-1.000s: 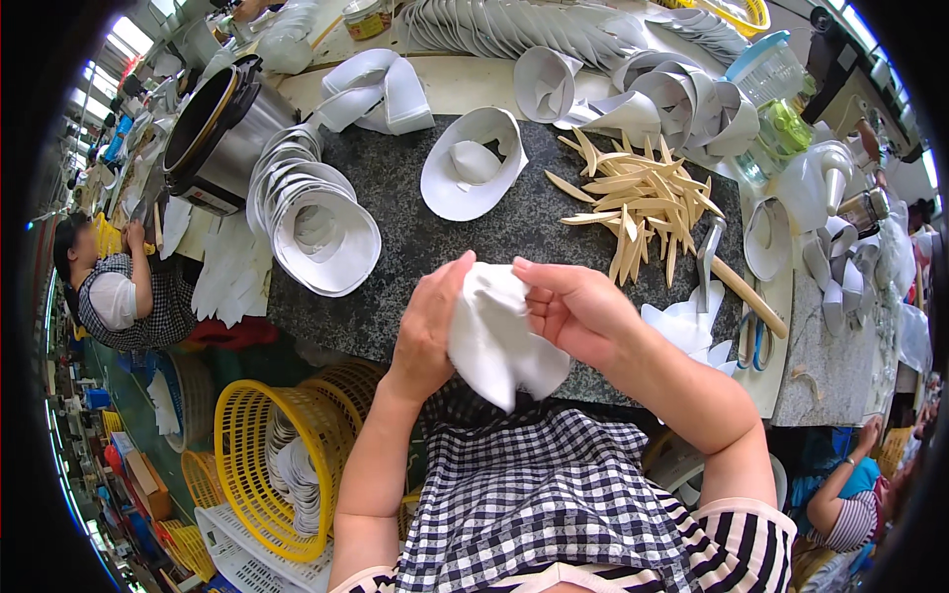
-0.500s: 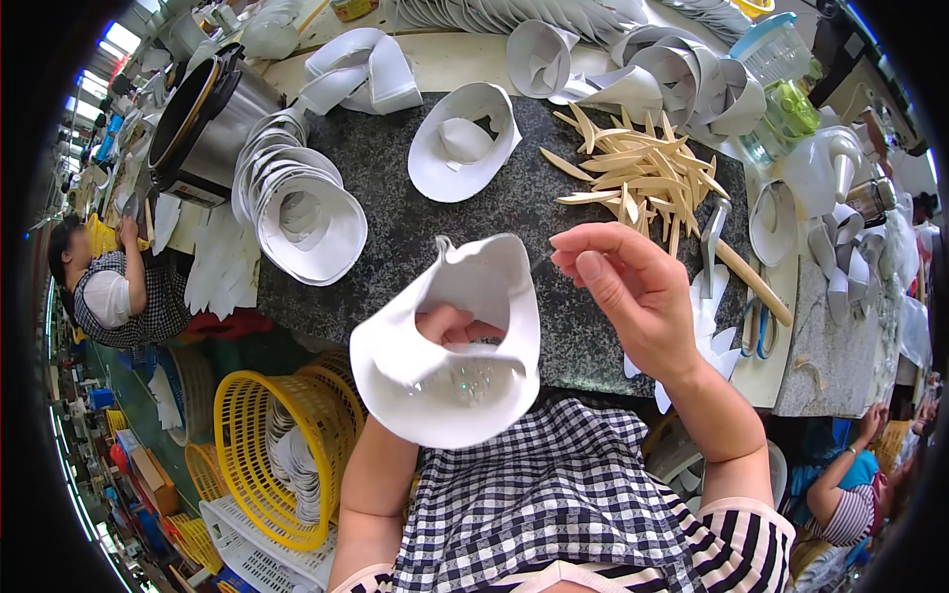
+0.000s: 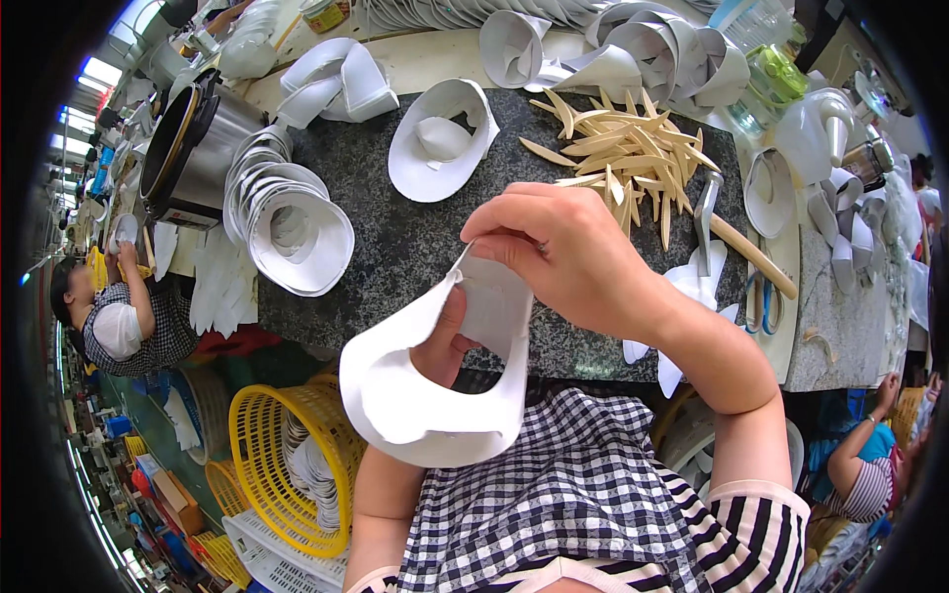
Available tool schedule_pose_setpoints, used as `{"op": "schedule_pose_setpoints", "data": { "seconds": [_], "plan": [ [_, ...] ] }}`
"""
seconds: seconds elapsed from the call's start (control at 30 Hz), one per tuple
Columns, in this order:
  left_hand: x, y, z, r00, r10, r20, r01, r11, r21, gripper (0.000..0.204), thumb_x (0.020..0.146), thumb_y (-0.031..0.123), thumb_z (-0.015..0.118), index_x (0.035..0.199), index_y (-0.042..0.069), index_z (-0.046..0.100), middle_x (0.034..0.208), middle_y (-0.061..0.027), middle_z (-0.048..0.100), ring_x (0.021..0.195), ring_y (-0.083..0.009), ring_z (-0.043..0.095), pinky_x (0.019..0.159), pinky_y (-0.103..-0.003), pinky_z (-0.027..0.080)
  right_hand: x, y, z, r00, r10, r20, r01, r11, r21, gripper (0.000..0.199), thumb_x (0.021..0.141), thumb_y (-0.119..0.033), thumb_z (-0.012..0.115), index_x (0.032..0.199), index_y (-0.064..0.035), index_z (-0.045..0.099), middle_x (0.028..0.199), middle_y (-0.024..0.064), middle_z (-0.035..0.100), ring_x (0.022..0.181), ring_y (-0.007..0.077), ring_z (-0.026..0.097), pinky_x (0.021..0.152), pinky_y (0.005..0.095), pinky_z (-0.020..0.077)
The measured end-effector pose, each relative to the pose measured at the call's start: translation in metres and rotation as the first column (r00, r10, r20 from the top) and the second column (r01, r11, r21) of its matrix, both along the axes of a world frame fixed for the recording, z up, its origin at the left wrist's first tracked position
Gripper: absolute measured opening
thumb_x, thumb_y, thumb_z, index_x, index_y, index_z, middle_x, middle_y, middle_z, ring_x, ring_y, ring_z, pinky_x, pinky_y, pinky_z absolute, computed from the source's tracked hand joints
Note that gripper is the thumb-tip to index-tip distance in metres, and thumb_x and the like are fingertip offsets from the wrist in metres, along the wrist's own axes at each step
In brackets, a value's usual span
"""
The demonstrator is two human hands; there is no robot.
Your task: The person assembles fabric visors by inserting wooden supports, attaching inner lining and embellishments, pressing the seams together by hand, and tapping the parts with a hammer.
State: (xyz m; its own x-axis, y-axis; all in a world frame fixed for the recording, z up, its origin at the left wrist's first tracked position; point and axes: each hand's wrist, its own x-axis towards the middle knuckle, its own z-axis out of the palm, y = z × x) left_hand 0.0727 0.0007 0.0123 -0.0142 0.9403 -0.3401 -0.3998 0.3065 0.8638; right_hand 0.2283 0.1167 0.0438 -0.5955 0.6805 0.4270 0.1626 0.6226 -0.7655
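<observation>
A white, stiff, cap-shaped piece (image 3: 381, 410) with a large opening is held up in front of my apron, over the dark stone slab's near edge. Through the opening shows part of my left hand (image 3: 445, 341), closed on the piece from behind; most of its fingers are hidden. My right hand (image 3: 573, 247) pinches the upper corner of the same piece between thumb and fingers. Beyond it, another white cap-shaped piece (image 3: 410, 178) lies on the dark slab (image 3: 346, 212), with smaller white parts inside it.
A nested stack of white pieces (image 3: 331, 242) stands left, near a metal pot (image 3: 222, 124). Pale curved wooden strips (image 3: 633, 153) are heaped right, beside a wooden-handled tool (image 3: 756, 257) and blue-handled scissors (image 3: 766, 311). A yellow basket (image 3: 242, 445) stands lower left. Co-workers sit either side.
My right hand has moved left, from apart with loosely curled fingers to pinching the piece's upper corner. The piece has shifted slightly down and left and turned, so its opening shows more.
</observation>
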Motion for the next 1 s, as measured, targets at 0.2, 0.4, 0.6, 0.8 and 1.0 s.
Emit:
{"op": "schedule_pose_setpoints", "data": {
  "seconds": [0.2, 0.4, 0.6, 0.8, 1.0],
  "plan": [
    [-0.008, 0.001, -0.013, 0.999, -0.017, -0.033, 0.018, 0.999, 0.044, 0.054, 0.105, 0.048, 0.05, 0.134, 0.004, 0.056, 0.114, -0.0088, 0.069, 0.103, -0.0184, 0.07, 0.081, -0.034, 0.061, 0.01, -0.002, 0.005, 0.995, 0.0, -0.1, -0.016, 0.987, -0.158, 0.014, 0.094, -0.008, 0.063, 0.103, -0.0005, 0.07, 0.096, 0.0157, 0.068, 0.084, 0.0288, 0.069, 0.073, 0.0386, 0.0555],
    [-0.006, 0.006, -0.036, 0.958, 0.202, 0.204, -0.218, 0.974, 0.063, 0.065, 0.101, 0.053, 0.052, 0.143, 0.003, 0.044, 0.127, -0.0116, 0.062, 0.116, -0.0219, 0.063, 0.098, -0.04, 0.055, 0.044, -0.018, -0.012, 0.925, 0.293, 0.243, -0.144, 0.86, -0.489, 0.06, 0.083, -0.005, 0.072, 0.14, -0.0087, 0.051, 0.11, 0.0154, 0.065, 0.089, 0.0276, 0.069, 0.079, 0.0388, 0.0566],
    [-0.037, -0.008, -0.061, 0.954, -0.185, 0.236, 0.128, 0.963, 0.236, 0.059, 0.098, 0.003, 0.052, 0.152, -0.004, 0.032, 0.147, -0.0215, 0.05, 0.134, -0.0337, 0.052, 0.109, -0.051, 0.047, 0.042, -0.016, -0.027, 0.994, 0.097, 0.051, -0.093, 0.993, -0.07, 0.045, 0.077, -0.003, 0.071, 0.121, -0.0004, 0.061, 0.096, 0.0157, 0.062, 0.09, 0.0369, 0.065, 0.078, 0.0413, 0.054],
    [-0.042, 0.004, -0.041, 0.902, -0.334, 0.273, 0.293, 0.939, 0.182, 0.071, 0.091, 0.009, 0.065, 0.152, -0.006, 0.032, 0.142, -0.0205, 0.055, 0.126, -0.025, 0.059, 0.105, -0.037, 0.049, 0.038, 0.009, -0.014, 0.863, 0.438, 0.254, -0.403, 0.897, -0.181, 0.022, 0.08, -0.002, 0.068, 0.102, 0.0026, 0.067, 0.089, 0.0207, 0.069, 0.09, 0.0394, 0.068, 0.08, 0.0447, 0.0537],
    [-0.015, -0.013, -0.006, 0.988, -0.048, -0.15, 0.051, 0.999, 0.017, 0.032, 0.093, 0.009, 0.069, 0.122, -0.002, 0.064, 0.11, -0.0108, 0.07, 0.102, -0.0149, 0.068, 0.089, -0.029, 0.055, 0.055, 0.028, 0.006, 0.935, 0.11, 0.338, 0.084, 0.855, -0.512, 0.031, 0.088, -0.022, 0.077, 0.109, -0.0021, 0.067, 0.084, 0.0071, 0.072, 0.071, 0.0149, 0.067, 0.059, 0.0291, 0.0544]
  ]
}}
